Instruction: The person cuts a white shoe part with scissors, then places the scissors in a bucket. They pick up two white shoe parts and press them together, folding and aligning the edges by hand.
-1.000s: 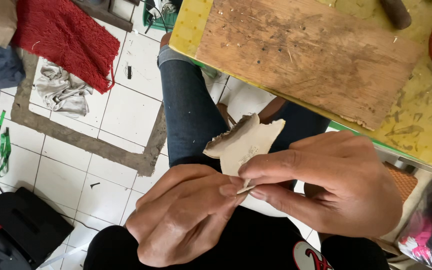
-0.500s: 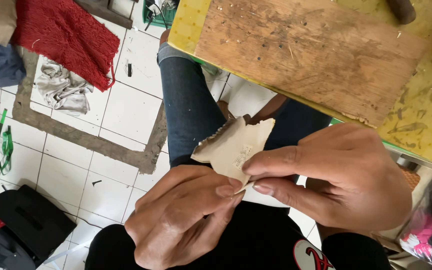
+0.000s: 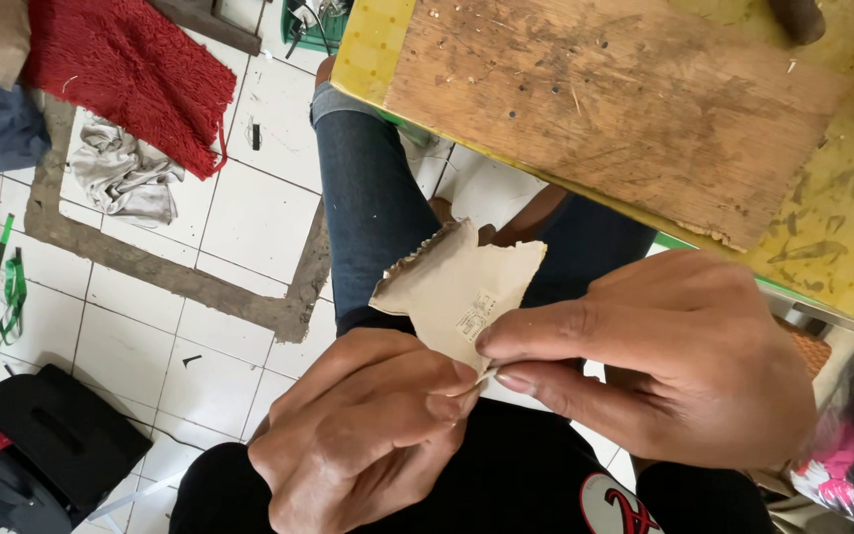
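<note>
Head view, looking straight down: white tiled floor (image 3: 249,213) with dark grout, a shaggy red rug (image 3: 130,69) at top left with a crumpled grey rag (image 3: 126,178) beside it, and a black case (image 3: 51,435) lower left. To the right I've got a yellow tabletop (image 3: 842,247) carrying a worn, scratched wooden board (image 3: 605,109), pocked with small holes. Blue-jeaned legs (image 3: 368,208) run under the table edge.

Centre frame is the action. The left hand (image 3: 358,435) is curled closed, thumb and forefinger pinching the lower corner of a pale tan, roughly triangular scrap of sheet material (image 3: 452,287) with one frayed, darker edge along its upper left. The right hand (image 3: 664,356) is closed too, thumb and forefinger nipped on the same corner, touching the left fingertips. The scrap stands up between both hands, above the lap, well clear of the table. A thin pale sliver shows right at the pinch; I can't tell whether it's a peeling layer or a separate thing.

My read: this is fine work at that corner. I'd keep both pinches tight and close together, move slowly, and hold the scrap steady so the corner doesn't tear.
</note>
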